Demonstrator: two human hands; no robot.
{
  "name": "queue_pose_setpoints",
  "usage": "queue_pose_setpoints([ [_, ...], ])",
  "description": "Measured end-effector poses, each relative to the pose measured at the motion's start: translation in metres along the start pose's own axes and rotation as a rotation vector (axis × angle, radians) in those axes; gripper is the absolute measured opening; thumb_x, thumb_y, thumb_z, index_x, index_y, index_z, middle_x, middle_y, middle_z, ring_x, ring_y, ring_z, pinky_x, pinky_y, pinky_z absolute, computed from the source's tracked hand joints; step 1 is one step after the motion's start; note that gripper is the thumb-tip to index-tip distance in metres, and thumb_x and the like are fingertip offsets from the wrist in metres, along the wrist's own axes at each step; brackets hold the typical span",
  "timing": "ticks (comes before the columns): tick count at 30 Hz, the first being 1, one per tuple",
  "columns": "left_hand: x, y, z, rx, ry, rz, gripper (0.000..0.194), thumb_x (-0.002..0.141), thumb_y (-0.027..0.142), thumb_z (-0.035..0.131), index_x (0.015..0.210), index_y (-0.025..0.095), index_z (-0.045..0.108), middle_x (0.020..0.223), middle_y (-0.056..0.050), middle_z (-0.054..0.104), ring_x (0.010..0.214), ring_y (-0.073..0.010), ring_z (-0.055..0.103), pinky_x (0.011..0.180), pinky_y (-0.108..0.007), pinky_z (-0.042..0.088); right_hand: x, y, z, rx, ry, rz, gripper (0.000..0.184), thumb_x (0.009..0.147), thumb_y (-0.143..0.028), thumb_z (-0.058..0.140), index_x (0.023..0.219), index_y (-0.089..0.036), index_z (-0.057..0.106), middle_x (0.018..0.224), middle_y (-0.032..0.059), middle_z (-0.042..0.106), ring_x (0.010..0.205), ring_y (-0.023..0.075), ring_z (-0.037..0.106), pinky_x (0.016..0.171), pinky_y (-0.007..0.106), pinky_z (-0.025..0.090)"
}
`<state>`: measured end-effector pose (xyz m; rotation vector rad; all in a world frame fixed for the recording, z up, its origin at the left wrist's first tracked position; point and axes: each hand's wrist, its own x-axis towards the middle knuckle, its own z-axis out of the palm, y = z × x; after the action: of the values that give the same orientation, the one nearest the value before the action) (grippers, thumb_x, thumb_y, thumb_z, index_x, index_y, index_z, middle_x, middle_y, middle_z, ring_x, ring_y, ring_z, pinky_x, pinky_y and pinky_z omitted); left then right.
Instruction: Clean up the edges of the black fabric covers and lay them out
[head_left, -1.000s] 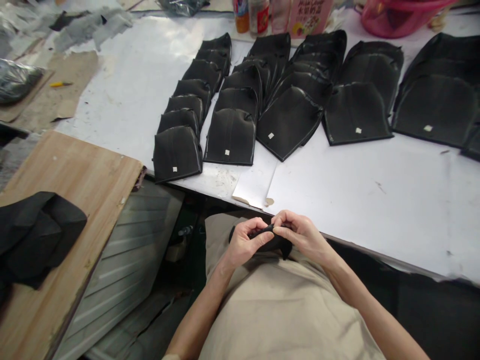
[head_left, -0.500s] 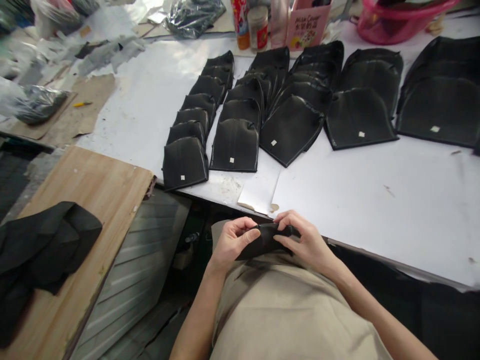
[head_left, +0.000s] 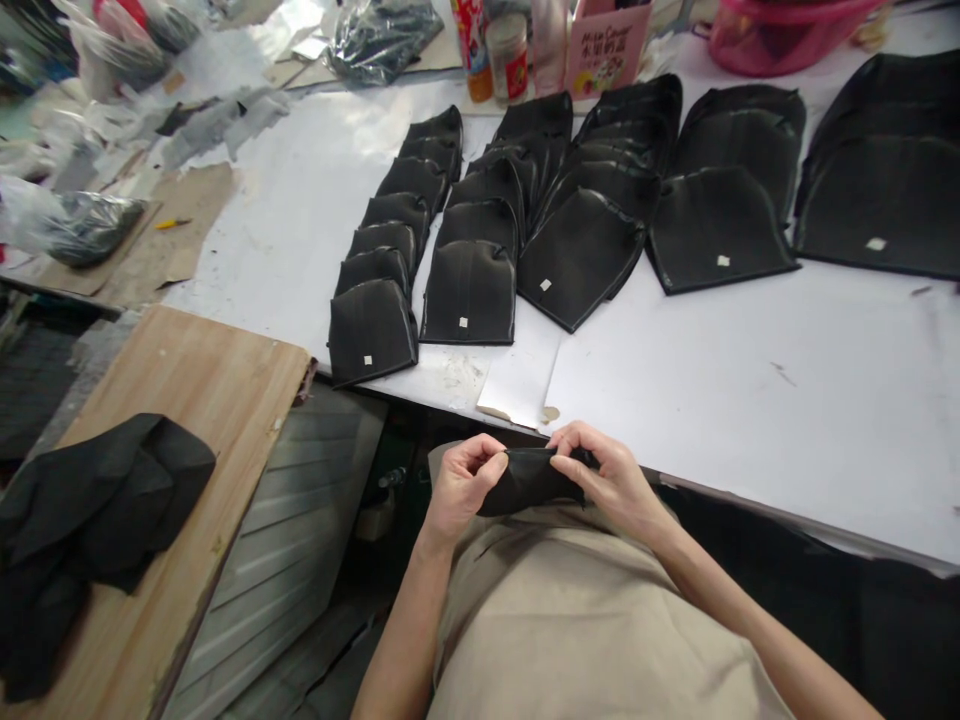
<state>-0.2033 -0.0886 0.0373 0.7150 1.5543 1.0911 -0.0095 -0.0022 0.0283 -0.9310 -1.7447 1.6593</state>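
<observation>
A small black leather-like piece (head_left: 531, 482) is stretched between my two hands, just off the table's front edge and over my lap. My left hand (head_left: 463, 484) pinches its upper left edge between thumb and fingers. My right hand (head_left: 604, 474) pinches the same upper edge further right, thumb towards me. Part of the piece is hidden behind the right fingers. Beyond my hands, overlapping rows of black leather-like pieces lie on the white table; the front piece (head_left: 469, 290) of one row bears a small pale square.
The white table (head_left: 697, 370) spans the front. At left, a wooden board (head_left: 217, 370) carries crumpled black fabric (head_left: 112, 510). Along the back stand a jar (head_left: 508, 60), a pink box (head_left: 609, 50) and a pink basin (head_left: 787, 35). A yellow pen-like tool (head_left: 172, 223) lies on brown card.
My hands have drawn apart along the black piece, the left moving leftward, so more of its surface shows between them. The view has also shifted slightly.
</observation>
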Motion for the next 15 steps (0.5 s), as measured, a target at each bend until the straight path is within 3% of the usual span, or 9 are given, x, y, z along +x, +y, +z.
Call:
queue_pose_setpoints([
  [7, -0.005, 0.007, -0.005, 0.250, 0.056, 0.137, 0.022, 0.088, 0.031, 0.060, 0.072, 0.016, 0.061, 0.069, 0.001, 0.050, 0.063, -0.0112, 0.043, 0.058, -0.023, 0.035, -0.001, 0.000, 0.003, -0.037, -0.012, -0.041, 0.016, 0.093, -0.024, 0.061, 0.078, -0.021, 0.055, 0.090, 0.0044, 0.065, 0.085, 0.0186, 0.061, 0.080, 0.031, 0.047],
  [15, -0.010, 0.007, 0.008, 0.368, 0.070, 0.247, 0.023, 0.091, 0.027, 0.053, 0.070, 0.018, 0.054, 0.067, 0.002, 0.047, 0.064, -0.0120, 0.044, 0.063, -0.024, 0.035, 0.005, 0.001, 0.014, -0.106, -0.032, -0.165, 0.013, 0.089, -0.025, 0.068, 0.082, -0.023, 0.058, 0.097, 0.0062, 0.065, 0.092, 0.0214, 0.062, 0.084, 0.035, 0.048],
])
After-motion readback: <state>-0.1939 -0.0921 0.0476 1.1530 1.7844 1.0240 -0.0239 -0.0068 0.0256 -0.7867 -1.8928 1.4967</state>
